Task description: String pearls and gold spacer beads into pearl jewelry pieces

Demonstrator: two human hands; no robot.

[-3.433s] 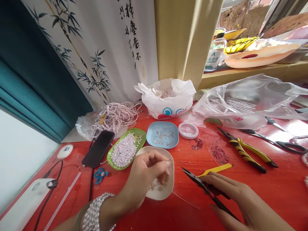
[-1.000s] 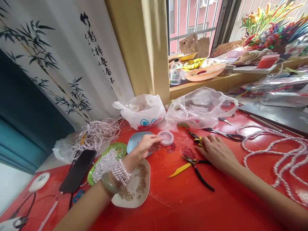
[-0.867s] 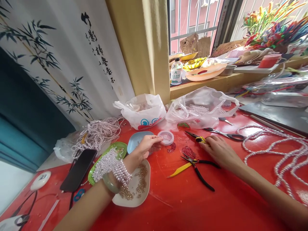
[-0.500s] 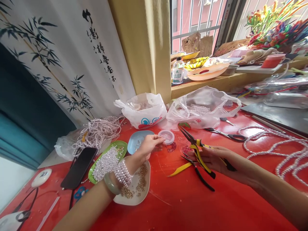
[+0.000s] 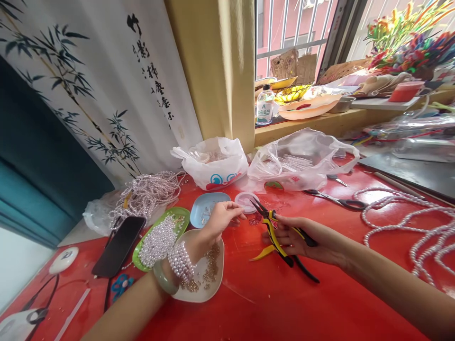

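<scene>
Long-nose pliers with yellow and black handles are in my right hand, their fingers wrapped round the grips and the tips pointing up and left. My left hand is closed in a pinch near the plier tips; whatever sits between its fingertips is too small to make out. Under my right hand lies a second tool with one yellow and one black handle, partly covered. Below my left wrist is a white dish of gold beads. Behind the hand stands a blue dish holding small pins.
A green tray of pearl beads and a black phone lie at left. Bead strands are heaped behind them, with more strands at right. Scissors and two plastic bags stand at the back.
My right hand has brought the pliers left, closer to my left hand, and off the second tool. My left hand stays pinched in nearly the same place.
</scene>
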